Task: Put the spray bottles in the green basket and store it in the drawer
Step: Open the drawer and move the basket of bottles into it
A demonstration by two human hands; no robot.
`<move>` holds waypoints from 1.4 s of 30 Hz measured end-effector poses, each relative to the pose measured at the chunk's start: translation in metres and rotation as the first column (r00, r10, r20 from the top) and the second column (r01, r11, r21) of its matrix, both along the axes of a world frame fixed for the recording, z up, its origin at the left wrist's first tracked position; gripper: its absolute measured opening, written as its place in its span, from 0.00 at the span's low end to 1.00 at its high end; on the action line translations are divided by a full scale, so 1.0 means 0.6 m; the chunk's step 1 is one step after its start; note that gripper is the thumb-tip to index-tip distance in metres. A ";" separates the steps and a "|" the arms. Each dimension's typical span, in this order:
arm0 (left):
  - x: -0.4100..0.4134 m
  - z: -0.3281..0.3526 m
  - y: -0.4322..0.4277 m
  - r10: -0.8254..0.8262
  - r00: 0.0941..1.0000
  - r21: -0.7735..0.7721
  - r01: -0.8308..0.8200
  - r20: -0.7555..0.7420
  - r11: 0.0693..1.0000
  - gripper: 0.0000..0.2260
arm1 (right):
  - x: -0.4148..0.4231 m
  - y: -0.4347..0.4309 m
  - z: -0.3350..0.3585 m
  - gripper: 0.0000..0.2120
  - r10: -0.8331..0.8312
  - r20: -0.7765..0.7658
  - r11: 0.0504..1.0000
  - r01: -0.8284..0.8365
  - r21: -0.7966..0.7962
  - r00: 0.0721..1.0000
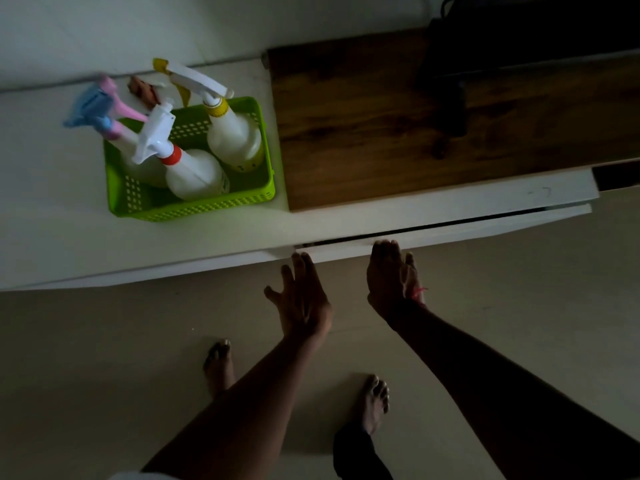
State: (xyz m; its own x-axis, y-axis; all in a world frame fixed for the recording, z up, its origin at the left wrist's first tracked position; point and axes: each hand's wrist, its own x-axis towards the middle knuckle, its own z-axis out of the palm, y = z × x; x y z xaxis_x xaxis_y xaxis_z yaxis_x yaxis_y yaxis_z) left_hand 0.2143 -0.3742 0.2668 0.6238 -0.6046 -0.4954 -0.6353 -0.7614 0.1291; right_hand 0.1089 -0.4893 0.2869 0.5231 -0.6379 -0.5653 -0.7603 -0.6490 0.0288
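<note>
Head view: both hands' fingers spread, empty, at drawer front (450,233); green basket (194,206) beside wooden board (415,140).

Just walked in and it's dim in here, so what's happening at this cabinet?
A person stands barefoot at a low white cabinet. Three spray bottles already stand in the green basket on top: one with a red collar, one with a yellow collar, and one with a pink and blue trigger. Both hands are empty and open; the left hand and right hand reach to the drawer front, which shows only a thin gap. The basket is not yet stored.
</note>
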 end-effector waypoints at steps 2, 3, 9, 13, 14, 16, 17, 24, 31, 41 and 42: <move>-0.007 0.006 0.008 -0.037 0.999 0.012 0.037 0.008 0.999 0.39 | -0.001 0.001 -0.001 0.43 -0.020 0.070 1.000 0.019 0.010 0.997; -0.010 0.007 0.013 -0.062 0.998 0.026 0.061 0.015 0.998 0.40 | -0.001 0.001 -0.002 0.43 -0.028 0.117 0.999 0.026 0.019 0.993; -0.027 0.011 0.058 -0.124 0.988 0.037 0.121 0.088 0.992 0.33 | -0.013 0.014 -0.021 0.49 -0.001 0.107 0.994 -0.011 0.110 0.994; -0.008 0.008 0.027 -0.220 0.975 -0.151 0.212 -0.041 0.965 0.40 | -0.022 0.023 -0.024 0.48 -0.010 0.104 0.991 -0.004 0.133 0.995; -0.004 0.008 0.014 -0.240 0.962 -0.137 0.222 -0.128 0.965 0.42 | -0.024 0.028 -0.022 0.48 -0.019 0.104 0.990 0.004 0.143 0.994; -0.003 0.007 0.001 -0.288 0.922 -0.074 0.278 -0.260 0.958 0.44 | -0.033 0.035 -0.016 0.46 -0.044 0.100 0.983 0.025 0.180 0.994; -0.005 0.008 0.001 -0.315 0.904 -0.044 0.316 -0.289 0.948 0.44 | -0.038 0.037 -0.013 0.45 -0.054 0.096 0.979 0.034 0.200 0.994; -0.036 0.015 0.052 -0.349 0.863 0.031 0.386 -0.367 0.922 0.46 | -0.084 0.075 -0.011 0.45 -0.073 0.092 0.961 0.045 0.273 0.993; -0.076 0.013 0.108 -0.389 0.813 0.088 0.468 -0.434 0.879 0.48 | -0.140 0.132 -0.008 0.45 -0.128 0.100 0.934 0.086 0.346 0.987; -0.123 0.029 0.169 -0.423 0.741 0.133 0.560 -0.522 0.818 0.47 | -0.203 0.200 0.008 0.39 -0.185 0.072 0.905 0.141 0.401 0.980; -0.126 0.031 0.174 -0.424 0.733 0.137 0.569 -0.532 0.811 0.47 | -0.209 0.206 0.010 0.39 -0.190 0.070 0.902 0.146 0.406 0.979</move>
State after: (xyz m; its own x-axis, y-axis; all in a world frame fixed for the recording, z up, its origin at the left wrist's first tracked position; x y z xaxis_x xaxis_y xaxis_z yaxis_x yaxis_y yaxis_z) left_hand 0.1386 -0.2701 0.2856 -0.0714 -0.5550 -0.8288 -0.8504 -0.4004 0.3414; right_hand -0.0163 -0.3655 0.2926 0.4984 -0.4555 -0.7377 -0.8432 -0.4525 -0.2903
